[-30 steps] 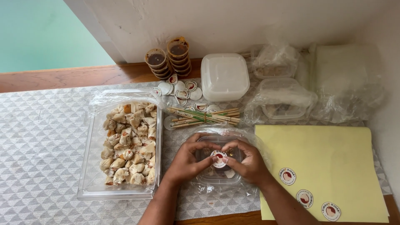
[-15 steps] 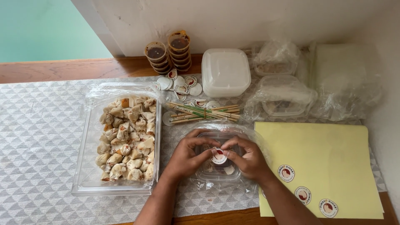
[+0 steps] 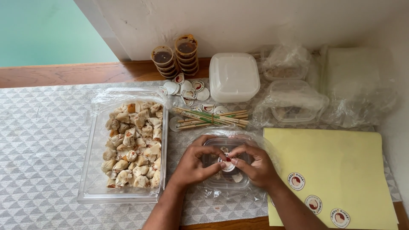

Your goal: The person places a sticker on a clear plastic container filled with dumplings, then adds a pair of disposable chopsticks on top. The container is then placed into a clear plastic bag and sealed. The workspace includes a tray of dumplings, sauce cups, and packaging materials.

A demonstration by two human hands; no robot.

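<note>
A small clear lidded food box wrapped in thin plastic film lies on the patterned cloth in front of me. My left hand and my right hand both rest on its lid. Their fingertips pinch a round white sticker with a red mark at the middle of the lid. To the left stands a big clear tray filled with several dumplings. On the right lies a yellow backing sheet carrying three more round stickers.
Wrapped chopsticks lie behind the box. Loose round lids, two stacks of sauce cups, a stack of white lidded boxes and bagged containers sit near the wall. The wooden table edge shows beyond the cloth.
The view shifted slightly, so everything sits a little lower in frame. Both hands stay on the box lid, fingertips still working at the round sticker.
</note>
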